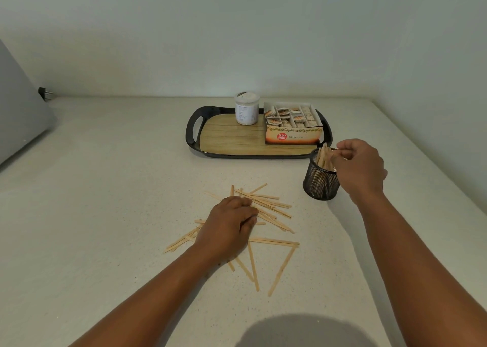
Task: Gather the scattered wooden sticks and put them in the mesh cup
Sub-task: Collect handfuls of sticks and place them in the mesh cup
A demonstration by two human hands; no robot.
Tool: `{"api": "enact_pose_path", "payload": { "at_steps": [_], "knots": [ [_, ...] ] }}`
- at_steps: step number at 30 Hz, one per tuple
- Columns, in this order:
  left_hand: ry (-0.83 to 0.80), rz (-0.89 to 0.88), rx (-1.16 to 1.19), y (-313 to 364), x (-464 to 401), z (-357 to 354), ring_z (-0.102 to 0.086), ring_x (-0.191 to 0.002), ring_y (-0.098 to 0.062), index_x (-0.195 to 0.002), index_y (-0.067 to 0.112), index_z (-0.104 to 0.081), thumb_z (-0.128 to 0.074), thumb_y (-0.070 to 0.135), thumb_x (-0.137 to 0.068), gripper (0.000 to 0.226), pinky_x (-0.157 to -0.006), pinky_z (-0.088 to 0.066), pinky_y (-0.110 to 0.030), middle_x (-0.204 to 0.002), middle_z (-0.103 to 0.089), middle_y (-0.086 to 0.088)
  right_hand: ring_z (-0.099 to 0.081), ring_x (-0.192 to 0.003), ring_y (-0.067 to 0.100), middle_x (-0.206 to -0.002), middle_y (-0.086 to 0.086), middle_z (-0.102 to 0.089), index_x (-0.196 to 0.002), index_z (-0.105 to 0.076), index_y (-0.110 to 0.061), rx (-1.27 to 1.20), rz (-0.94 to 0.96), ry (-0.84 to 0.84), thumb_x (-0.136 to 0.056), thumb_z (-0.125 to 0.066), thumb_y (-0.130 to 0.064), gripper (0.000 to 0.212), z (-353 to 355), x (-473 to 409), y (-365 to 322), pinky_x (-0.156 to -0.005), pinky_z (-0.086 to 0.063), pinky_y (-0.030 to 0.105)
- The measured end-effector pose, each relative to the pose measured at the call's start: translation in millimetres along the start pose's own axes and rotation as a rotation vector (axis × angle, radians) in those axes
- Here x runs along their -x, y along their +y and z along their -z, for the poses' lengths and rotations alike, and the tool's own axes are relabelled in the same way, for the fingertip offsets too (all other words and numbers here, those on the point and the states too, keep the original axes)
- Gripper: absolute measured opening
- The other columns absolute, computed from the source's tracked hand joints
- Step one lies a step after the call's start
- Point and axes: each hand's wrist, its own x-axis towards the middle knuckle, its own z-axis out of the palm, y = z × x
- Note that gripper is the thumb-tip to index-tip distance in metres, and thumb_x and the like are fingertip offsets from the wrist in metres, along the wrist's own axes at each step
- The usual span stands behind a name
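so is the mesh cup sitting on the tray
No, the mesh cup stands on the counter just in front of the tray, near its right corner.

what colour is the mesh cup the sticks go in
Black. The mesh cup shows it best in the head view, standing on the counter beside the tray.
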Motion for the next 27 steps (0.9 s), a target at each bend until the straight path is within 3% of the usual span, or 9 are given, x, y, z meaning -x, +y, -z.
{"api": "enact_pose_path", "payload": {
  "at_steps": [8,12,15,20,23,27],
  "knots": [
    [0.014,-0.008,0.002,1,0,0,-0.057,-0.126,-0.018,-0.119,0.020,-0.076,-0.064,0.023,-0.098,0.024,-0.108,-0.044,-0.039,-0.128,-0.070,-0.001,-0.064,-0.107,0.025,-0.116,-0.001,-0.075,-0.115,-0.074,-0.028,0.154,0.075,0.012,-0.098,-0.069,-0.028,0.018,-3,-4,3,-0.086,-0.029,0.039],
    [0.013,-0.007,0.001,1,0,0,-0.055,-0.128,-0.016,-0.120,0.021,-0.075,-0.063,0.024,-0.099,0.025,-0.109,-0.042,-0.037,-0.130,-0.069,0.000,-0.061,-0.112,0.028,-0.118,0.001,-0.075,-0.118,-0.074,-0.031,0.288,0.112,-0.026,-0.101,-0.064,-0.027,0.020,-4,-9,6,-0.084,-0.028,0.041],
    [0.004,-0.005,0.004,0,0,0,-0.055,-0.129,-0.016,-0.120,0.021,-0.075,-0.062,0.025,-0.099,0.025,-0.110,-0.043,-0.040,-0.131,-0.068,0.001,-0.059,-0.112,0.029,-0.117,0.003,-0.074,-0.119,-0.074,-0.029,0.258,0.139,0.037,-0.100,-0.066,-0.024,0.021,-3,-3,1,-0.085,-0.028,0.041],
    [0.000,-0.002,0.023,-1,-1,0,-0.055,-0.128,-0.015,-0.118,0.021,-0.076,-0.063,0.024,-0.098,0.024,-0.109,-0.044,-0.043,-0.130,-0.069,0.002,-0.059,-0.098,0.024,-0.103,0.003,-0.076,-0.110,-0.076,-0.019,0.096,0.482,0.120,-0.093,-0.066,-0.011,0.021,-8,34,-19,-0.085,-0.042,0.039],
    [0.003,0.012,0.054,1,-2,0,-0.055,-0.128,-0.013,-0.117,0.021,-0.077,-0.064,0.022,-0.098,0.023,-0.109,-0.043,-0.036,-0.129,-0.069,0.002,-0.044,-0.096,0.005,-0.100,0.003,-0.075,-0.107,-0.076,-0.013,0.042,0.661,-0.028,-0.090,-0.068,-0.004,0.021,-21,68,-28,-0.084,-0.034,0.028],
    [0.022,0.026,0.175,5,-6,9,-0.062,-0.109,-0.011,-0.110,0.012,-0.076,-0.060,0.008,-0.097,0.021,-0.094,-0.043,-0.013,-0.114,-0.074,-0.002,-0.056,-0.103,0.021,-0.112,0.001,-0.071,-0.115,-0.074,-0.018,0.186,0.655,-0.431,-0.095,-0.065,-0.016,0.022,-44,94,-25,-0.083,-0.045,0.034]
  ]
}}
